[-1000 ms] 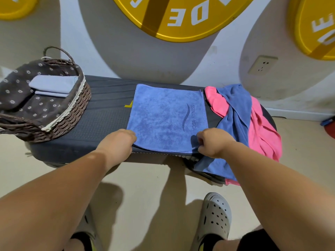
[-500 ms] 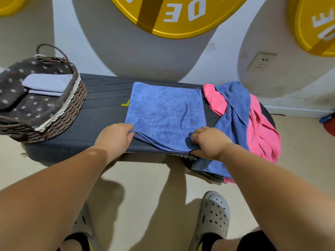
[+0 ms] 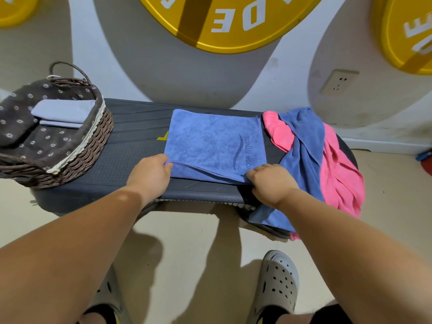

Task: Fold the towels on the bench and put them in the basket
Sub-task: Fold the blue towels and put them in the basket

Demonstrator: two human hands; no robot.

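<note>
Dark bench [image 3: 131,146] along a grey wall [image 3: 163,73]. A basket [image 3: 93,148] is set at its left end, folded pale towel [image 3: 63,111] inside. The blue towel [image 3: 210,141] is spread mid-bench; near corners are pinched by left hand [image 3: 149,176] and right hand [image 3: 272,183], arms outstretched, edge lifted. More unfolded towels [image 3: 339,171] are heaped at right.

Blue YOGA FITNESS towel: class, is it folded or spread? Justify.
Mid-fold: blue towel lies flat on the bench, but left hand and right hand pinch its near edge, raised off a lower layer.
</note>
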